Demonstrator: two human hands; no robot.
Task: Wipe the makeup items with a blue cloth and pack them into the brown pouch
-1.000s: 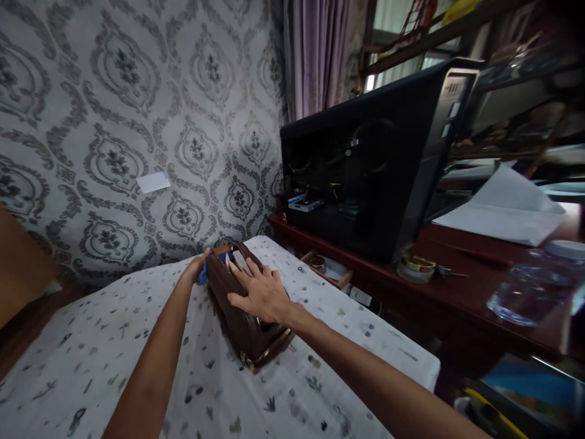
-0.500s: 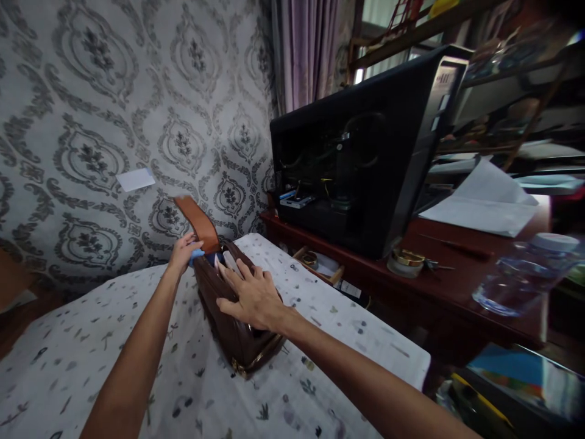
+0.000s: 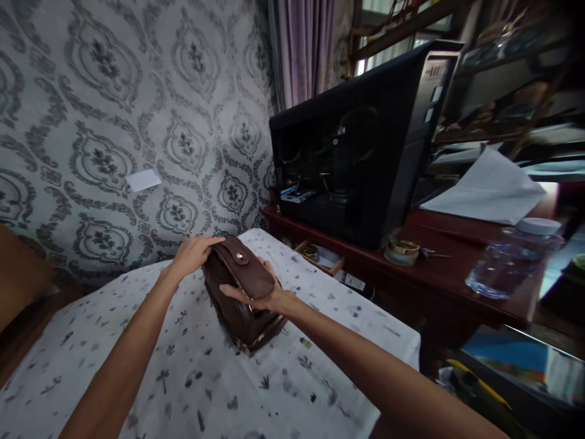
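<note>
A brown leather bag [image 3: 228,305] rests on the patterned white cloth. Its flap [image 3: 249,271], with a small metal clasp, lies folded over the top. At the far end of the bag, my left hand [image 3: 194,253] has its fingers closed on the flap's edge. My right hand [image 3: 273,300] is partly beneath the flap at the near end. Its thumb sticks out on the left and its fingertips show on the right, spread apart; the palm is covered. What lies inside the bag is hidden.
A black computer case [image 3: 365,152] stands on the dark red desk [image 3: 457,268] at right. Near it are a clear plastic bottle [image 3: 507,262], a round tape roll [image 3: 402,250] and white paper [image 3: 489,189]. An open drawer [image 3: 324,259] juts out below. Patterned wallpaper rises behind.
The flap, raised with its orange-brown underside showing, has come down over the bag's top. My left hand moved with it, and my right hand is now partly under it. The blue item is covered.
</note>
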